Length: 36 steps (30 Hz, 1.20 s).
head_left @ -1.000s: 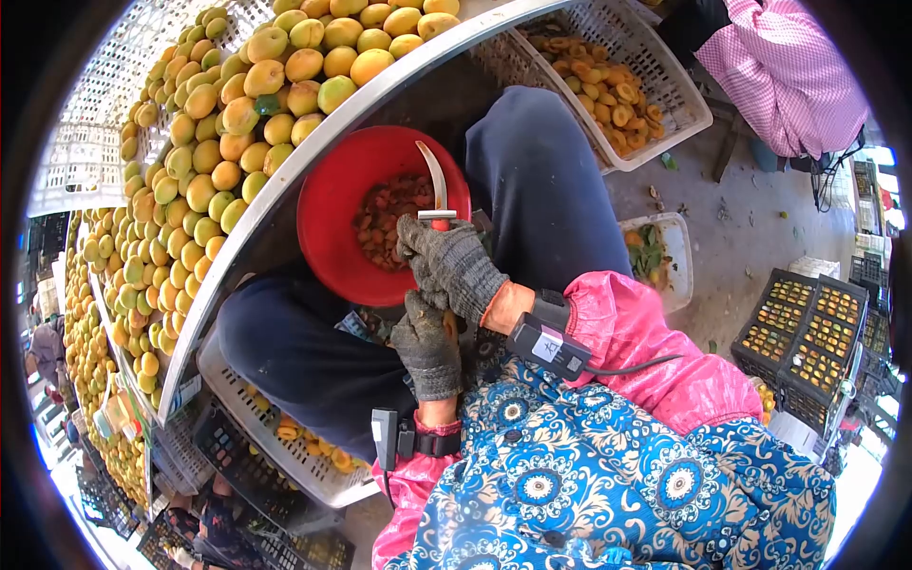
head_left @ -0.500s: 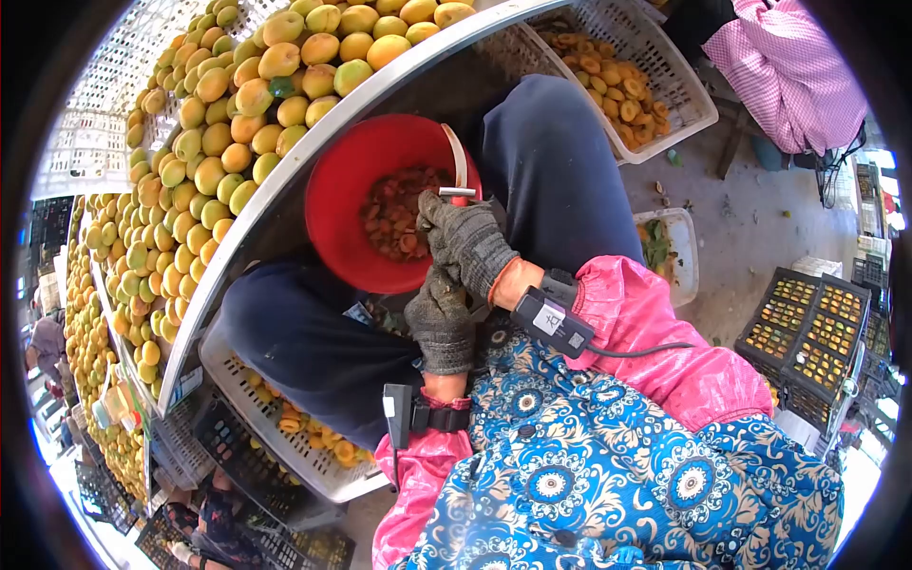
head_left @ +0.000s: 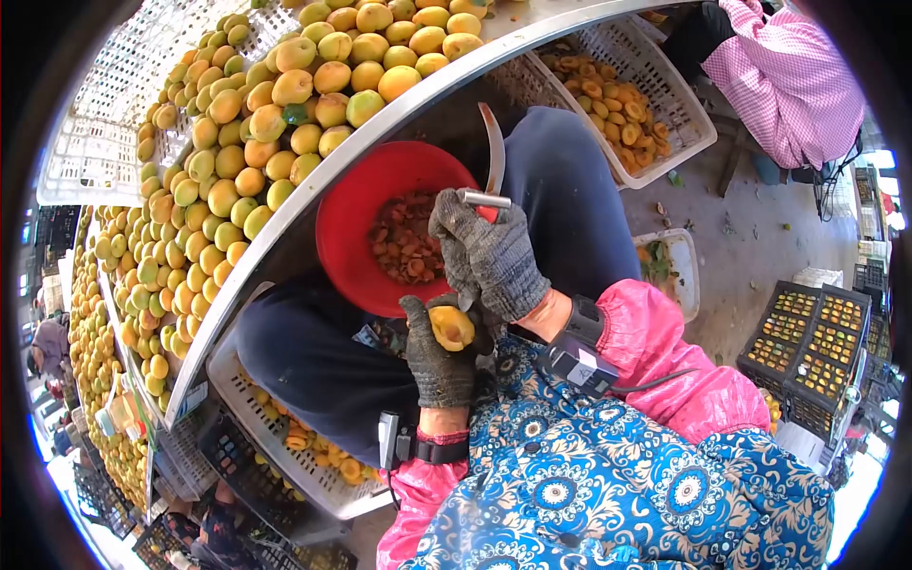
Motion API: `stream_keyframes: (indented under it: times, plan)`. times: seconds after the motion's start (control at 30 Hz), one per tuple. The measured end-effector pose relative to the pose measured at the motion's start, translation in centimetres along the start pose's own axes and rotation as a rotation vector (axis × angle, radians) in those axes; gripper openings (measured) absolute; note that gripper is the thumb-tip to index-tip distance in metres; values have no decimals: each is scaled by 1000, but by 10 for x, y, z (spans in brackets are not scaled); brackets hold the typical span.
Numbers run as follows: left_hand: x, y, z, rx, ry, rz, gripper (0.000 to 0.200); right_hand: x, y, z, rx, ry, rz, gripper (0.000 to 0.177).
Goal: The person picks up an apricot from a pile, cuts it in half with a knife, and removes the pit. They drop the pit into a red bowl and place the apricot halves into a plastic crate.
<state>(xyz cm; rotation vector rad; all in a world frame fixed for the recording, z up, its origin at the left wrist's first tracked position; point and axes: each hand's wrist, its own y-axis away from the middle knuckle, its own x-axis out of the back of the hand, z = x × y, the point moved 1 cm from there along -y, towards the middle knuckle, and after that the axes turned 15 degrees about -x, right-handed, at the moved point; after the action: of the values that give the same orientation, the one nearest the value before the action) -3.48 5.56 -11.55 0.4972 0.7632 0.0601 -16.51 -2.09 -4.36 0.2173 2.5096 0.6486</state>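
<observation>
My left hand (head_left: 435, 369), in a dark grey knit glove, is closed around an apricot (head_left: 451, 329) whose cut orange face points up. Just above and to the right, my right hand (head_left: 502, 255), gloved the same way, grips a curved knife (head_left: 495, 152). Its hooked blade points away from me, and a metal collar and a bit of red handle show above the fist. Beyond my hands a red bowl (head_left: 353, 195) sits between my knees, with brownish-orange pits or scraps (head_left: 404, 242) inside. The fingertips of my left hand are partly hidden behind the fruit.
A metal-edged table (head_left: 285, 204) heaped with whole apricots (head_left: 223, 198) curves across the left and top. Crates of cut apricots stand at upper right (head_left: 698, 133) and under my left leg (head_left: 356, 505). Black trays (head_left: 793, 370) are stacked at right. A person in pink check (head_left: 788, 81) sits at upper right.
My hands have moved apart slightly, and the apricot's cut face has come into view in my left hand. My right hand and the knife have shifted right. The whole view has shifted slightly.
</observation>
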Motion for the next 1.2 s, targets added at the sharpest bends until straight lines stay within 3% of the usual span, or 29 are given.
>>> stream_keyframes:
  times: [0.07,0.1,0.17,0.2,0.23,0.27,0.3,0.37,0.47,0.53,0.57,0.67,0.7,0.73,0.8,0.83,0.9,0.97,1.0,1.07,1.2]
  plan:
    - [-13,7,2,-674,-1292,-134,31,1,4,9,-53,-69,74,23]
    - [-16,7,1,-673,-1291,-135,31,0,3,13,-87,-143,100,22]
    - [-19,5,-4,-225,-151,156,22,0,3,20,-8,-102,100,21]
    - [-29,5,-2,-222,-152,155,22,3,1,23,72,-61,102,20]
    - [-40,7,1,-304,-378,203,31,8,-3,29,194,157,136,18]
    - [-46,8,2,-385,-604,250,48,7,-1,26,194,157,140,18]
    - [-46,8,0,-384,-604,249,48,5,1,23,104,14,117,18]
    - [-44,6,-2,-589,-970,176,46,5,0,22,13,-130,95,17]
    - [-43,6,-3,-461,-824,192,30,11,-11,39,-45,-80,141,9]
    - [-42,6,-5,-518,-930,161,30,16,-18,52,345,225,71,11]
    - [-43,5,-5,-584,-1034,131,29,11,-10,45,157,108,17,19]
    - [-28,0,-9,-558,-1106,97,25,11,-11,46,188,343,51,18]
    - [-24,0,-10,-554,-1106,96,25,13,-13,40,-28,291,33,19]
    - [-22,1,-10,-587,-1240,34,31,16,-15,47,-31,292,35,19]
    - [-18,0,-11,-616,-1372,-30,41,18,-15,56,885,1071,173,20]
    - [-17,0,-12,-627,-1338,-40,50,21,-17,63,884,1073,173,20]
    - [-24,0,-8,-634,-1304,-55,61,21,-18,69,-180,-392,-254,20]
    - [-28,1,-8,-99,12,283,53,15,-10,58,-160,-224,-177,20]
    - [-24,1,-9,-97,13,286,53,14,-6,53,-139,-58,-99,20]
    - [-13,0,-12,-32,42,177,46,15,-6,53,-158,-125,-139,18]
    - [-3,-1,-19,101,246,197,37,19,-7,49,-270,-135,-126,11]
